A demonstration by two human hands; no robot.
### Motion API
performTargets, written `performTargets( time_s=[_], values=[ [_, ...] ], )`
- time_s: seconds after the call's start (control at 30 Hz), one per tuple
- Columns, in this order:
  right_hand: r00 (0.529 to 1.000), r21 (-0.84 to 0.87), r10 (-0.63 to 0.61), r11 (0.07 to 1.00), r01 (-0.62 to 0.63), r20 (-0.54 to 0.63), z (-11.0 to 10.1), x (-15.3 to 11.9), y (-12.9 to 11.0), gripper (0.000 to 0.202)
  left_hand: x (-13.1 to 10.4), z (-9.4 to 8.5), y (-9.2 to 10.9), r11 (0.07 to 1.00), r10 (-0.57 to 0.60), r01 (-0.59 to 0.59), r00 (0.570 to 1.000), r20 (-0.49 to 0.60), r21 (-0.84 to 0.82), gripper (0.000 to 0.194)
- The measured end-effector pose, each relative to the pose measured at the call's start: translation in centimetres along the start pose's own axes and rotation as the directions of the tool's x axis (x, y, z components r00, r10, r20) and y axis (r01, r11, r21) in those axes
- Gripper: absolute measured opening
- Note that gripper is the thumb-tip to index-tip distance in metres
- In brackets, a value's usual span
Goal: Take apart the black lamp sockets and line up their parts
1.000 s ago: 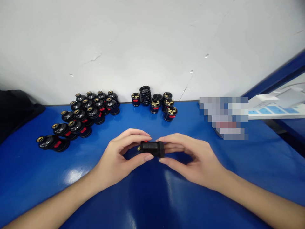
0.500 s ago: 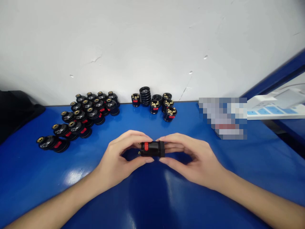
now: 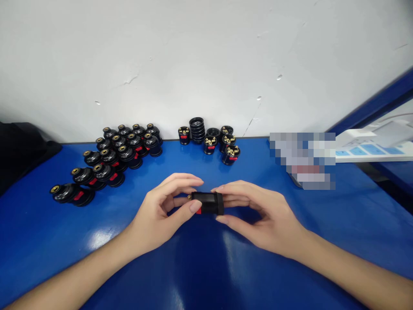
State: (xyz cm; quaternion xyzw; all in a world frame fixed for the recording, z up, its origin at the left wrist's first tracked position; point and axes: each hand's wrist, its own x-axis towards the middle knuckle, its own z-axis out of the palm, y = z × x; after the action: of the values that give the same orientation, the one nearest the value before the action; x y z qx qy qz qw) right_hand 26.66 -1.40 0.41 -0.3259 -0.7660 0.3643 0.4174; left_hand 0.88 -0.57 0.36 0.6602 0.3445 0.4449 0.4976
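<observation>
In front of me a black lamp socket (image 3: 209,198) lies on its side between my two hands. Its brass terminals point left, and a wider black ring (image 3: 220,204) goes around its right end. My left hand (image 3: 161,206) has its thumb pressed on the near side, partly over the red tab (image 3: 199,211). The left forefinger is raised above the socket, and other left fingers are behind the terminal end. My right hand (image 3: 258,211) holds the ring end between thumb and fingers.
Assembled black sockets (image 3: 130,157) with domed caps stand in rows at the left. Several open socket bodies (image 3: 230,156) and a stack of threaded rings (image 3: 196,130) sit by the wall. A pixelated item (image 3: 303,159) lies to the right; black cloth (image 3: 26,150) is far left.
The socket has rolled, bringing its red tab from the upper side down toward me. My left thumb has slid up over the body while the left forefinger has lifted. My right hand stays nearly still.
</observation>
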Motion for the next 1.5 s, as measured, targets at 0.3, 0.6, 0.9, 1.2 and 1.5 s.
performTargets(
  time_s=[0.3,0.6,0.9,1.2,1.5],
  values=[
    [1.0,-0.016,-0.019,1.0,0.019,-0.013,0.02,-0.04,0.16,0.042,-0.04,-0.11,0.02,0.998,0.053,-0.055,0.994,0.091,0.021,0.034],
    [1.0,-0.013,-0.011,1.0,0.011,-0.022,-0.11,-0.01,0.21,0.043,-0.14,-0.2,-0.23,0.991,0.046,-0.056,0.996,0.074,0.126,0.035],
    [1.0,-0.032,-0.016,0.999,0.016,-0.023,-0.11,0.06,0.05,0.041,-0.28,-0.22,0.05,0.964,0.108,-0.122,0.992,0.072,0.236,0.038],
    [1.0,-0.025,-0.019,1.0,0.018,-0.017,-0.02,-0.11,0.38,0.045,-0.43,0.0,-0.31,0.983,0.085,-0.093,0.995,0.055,0.161,0.037],
    [0.999,-0.057,-0.048,0.997,0.047,-0.012,-0.03,-0.01,0.09,0.043,-0.6,0.2,-0.08,0.985,0.035,-0.036,0.999,0.007,0.167,0.042]
  ],
)
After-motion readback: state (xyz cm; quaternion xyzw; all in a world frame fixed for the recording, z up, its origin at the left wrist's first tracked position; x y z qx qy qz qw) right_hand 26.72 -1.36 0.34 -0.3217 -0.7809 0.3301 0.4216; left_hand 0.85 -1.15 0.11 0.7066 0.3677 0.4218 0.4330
